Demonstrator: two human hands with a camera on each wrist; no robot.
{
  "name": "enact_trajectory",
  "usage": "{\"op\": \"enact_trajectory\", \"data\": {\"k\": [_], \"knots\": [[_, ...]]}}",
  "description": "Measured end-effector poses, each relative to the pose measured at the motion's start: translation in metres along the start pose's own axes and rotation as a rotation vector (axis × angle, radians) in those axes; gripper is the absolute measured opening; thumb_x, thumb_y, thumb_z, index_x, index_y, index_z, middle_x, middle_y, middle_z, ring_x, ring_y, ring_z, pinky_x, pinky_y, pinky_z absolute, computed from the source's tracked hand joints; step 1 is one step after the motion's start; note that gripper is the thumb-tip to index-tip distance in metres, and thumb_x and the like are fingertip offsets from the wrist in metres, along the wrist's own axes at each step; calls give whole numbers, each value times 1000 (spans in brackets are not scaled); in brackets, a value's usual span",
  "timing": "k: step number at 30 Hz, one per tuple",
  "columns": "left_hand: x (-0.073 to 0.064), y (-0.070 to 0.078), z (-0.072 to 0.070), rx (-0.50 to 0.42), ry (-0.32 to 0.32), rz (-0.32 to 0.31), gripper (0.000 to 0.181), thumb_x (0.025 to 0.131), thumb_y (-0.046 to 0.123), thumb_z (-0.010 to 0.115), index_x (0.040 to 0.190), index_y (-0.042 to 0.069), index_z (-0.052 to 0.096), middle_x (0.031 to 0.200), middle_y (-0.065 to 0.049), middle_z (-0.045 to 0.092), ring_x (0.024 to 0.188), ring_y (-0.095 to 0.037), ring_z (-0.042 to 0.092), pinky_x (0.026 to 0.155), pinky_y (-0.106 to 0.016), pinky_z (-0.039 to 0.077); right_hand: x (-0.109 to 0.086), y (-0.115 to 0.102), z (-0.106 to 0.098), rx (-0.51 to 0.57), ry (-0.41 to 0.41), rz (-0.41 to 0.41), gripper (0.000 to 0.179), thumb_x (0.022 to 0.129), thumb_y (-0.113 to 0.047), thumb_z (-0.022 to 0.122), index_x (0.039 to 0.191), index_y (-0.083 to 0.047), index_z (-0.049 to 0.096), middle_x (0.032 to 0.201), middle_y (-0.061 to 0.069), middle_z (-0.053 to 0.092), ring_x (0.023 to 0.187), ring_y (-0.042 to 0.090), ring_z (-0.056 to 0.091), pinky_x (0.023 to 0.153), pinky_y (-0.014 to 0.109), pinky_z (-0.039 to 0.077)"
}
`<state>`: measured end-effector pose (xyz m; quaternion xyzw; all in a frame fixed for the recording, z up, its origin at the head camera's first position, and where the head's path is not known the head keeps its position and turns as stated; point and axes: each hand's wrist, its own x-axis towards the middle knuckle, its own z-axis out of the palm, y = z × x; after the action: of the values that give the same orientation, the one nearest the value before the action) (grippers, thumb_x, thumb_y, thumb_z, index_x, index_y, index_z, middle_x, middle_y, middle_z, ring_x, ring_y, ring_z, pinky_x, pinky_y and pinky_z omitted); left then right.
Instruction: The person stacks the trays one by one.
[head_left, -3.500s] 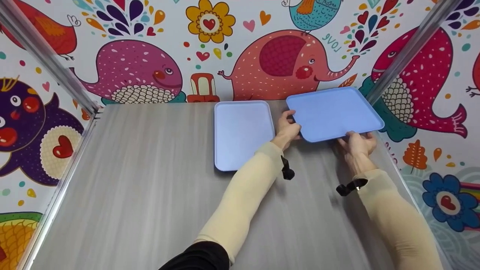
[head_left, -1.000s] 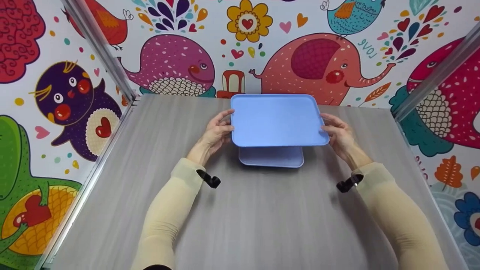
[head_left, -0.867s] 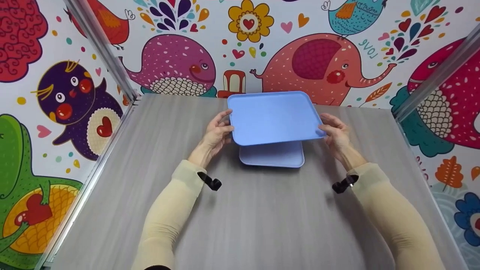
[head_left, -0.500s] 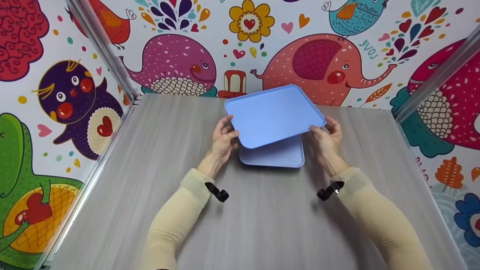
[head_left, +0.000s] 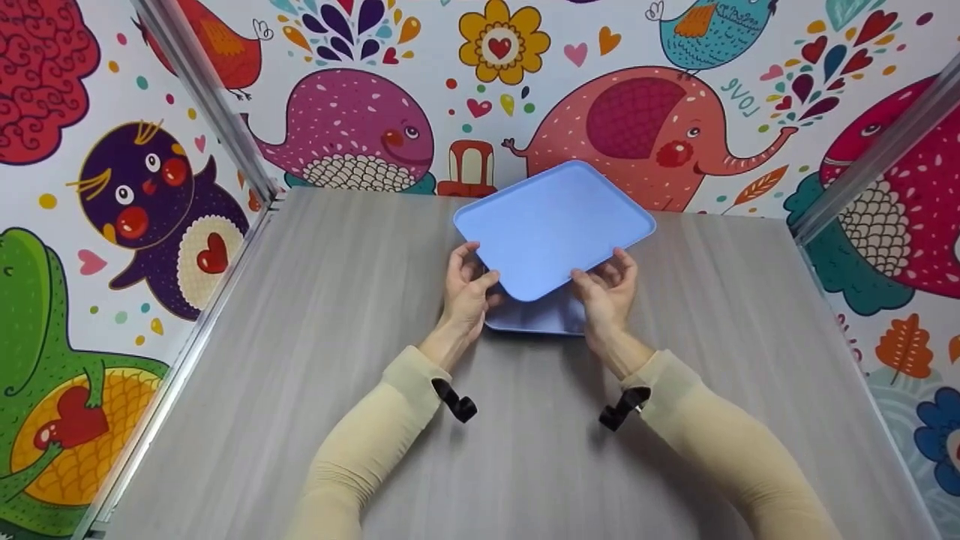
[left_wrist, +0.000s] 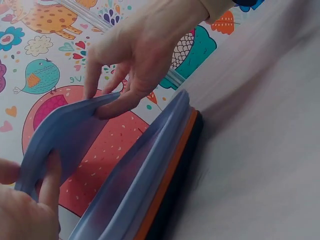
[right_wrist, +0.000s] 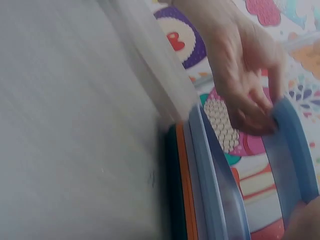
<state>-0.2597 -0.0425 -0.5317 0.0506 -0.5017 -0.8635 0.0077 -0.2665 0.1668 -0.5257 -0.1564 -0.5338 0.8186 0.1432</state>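
Observation:
A light blue tray [head_left: 551, 225] is held up in the head view, turned so one corner points toward me. My left hand [head_left: 466, 296] grips its near left edge, thumb on top. At the near right edge my right hand [head_left: 609, 300] pinches the rim. Beneath it, a stack of trays on the table has a lavender-blue top tray [head_left: 536, 319], mostly covered by the raised tray. The wrist views reveal more layers below: an orange tray [left_wrist: 165, 185] and a dark green tray [right_wrist: 173, 190] at the bottom. A gap shows between the raised tray and the stack.
The grey wood-grain table [head_left: 337, 255] extends to both sides and in front of the stack. A wall printed with cartoon animals [head_left: 360, 120] stands behind it. Metal posts [head_left: 240, 142] rise at the back corners.
The tray has come from the right side to above the stack. Over the last second it has turned counterclockwise, while both hands have shifted closer together along its near edges.

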Motion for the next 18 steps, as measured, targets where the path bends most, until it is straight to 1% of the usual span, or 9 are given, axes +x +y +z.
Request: {"op": "enact_trajectory", "data": {"k": [2, 5, 10, 12, 14, 16, 18], "knots": [[-1, -2, 0, 1, 7, -4, 62, 100, -14, 61, 153, 15, 48, 138, -9, 66, 100, -18, 69, 60, -28, 57, -3, 0, 1, -22, -18, 14, 79, 91, 21, 72, 156, -13, 44, 115, 3, 58, 82, 10, 67, 67, 25, 62], [-3, -4, 0, 15, 11, -13, 62, 100, -14, 61, 152, 15, 47, 138, -10, 65, 101, -18, 70, 59, -28, 57, -3, -1, 0, -29, -39, 25, 78, 91, 21, 70, 154, -14, 42, 115, 3, 56, 78, 10, 67, 65, 26, 62], [-4, -2, -2, 25, -17, -23, 60, 101, -13, 63, 152, 14, 47, 141, -12, 63, 104, -20, 71, 63, -31, 62, 2, -3, -5, -14, -70, 29, 75, 90, 22, 68, 150, -16, 44, 116, 3, 57, 79, 12, 67, 64, 26, 61], [-2, 0, -4, 18, -24, -22, 58, 101, -12, 63, 152, 13, 48, 143, -13, 62, 108, -21, 70, 66, -32, 65, 5, -5, -8, -3, -87, 24, 75, 90, 23, 68, 149, -17, 45, 116, 2, 58, 80, 12, 67, 64, 26, 60], [2, 4, -7, 12, -16, -16, 55, 102, -11, 63, 150, 11, 50, 145, -15, 60, 111, -21, 69, 70, -34, 67, 8, -8, -12, 13, -106, 22, 74, 89, 23, 67, 148, -17, 47, 114, 0, 60, 79, 11, 67, 65, 26, 59], [7, 10, -11, 6, -7, -5, 52, 103, -10, 61, 149, 10, 50, 148, -16, 58, 114, -22, 68, 73, -36, 69, 12, -11, -17, 22, -130, 23, 72, 89, 24, 66, 146, -17, 49, 112, -2, 63, 81, 10, 68, 66, 26, 59], [15, 18, -16, 6, 1, 5, 51, 104, -8, 59, 151, 9, 51, 150, -16, 57, 116, -23, 68, 75, -36, 69, 15, -15, -22, 23, -154, 29, 70, 90, 23, 65, 145, -17, 50, 111, -4, 66, 87, 10, 69, 69, 26, 60]]}}
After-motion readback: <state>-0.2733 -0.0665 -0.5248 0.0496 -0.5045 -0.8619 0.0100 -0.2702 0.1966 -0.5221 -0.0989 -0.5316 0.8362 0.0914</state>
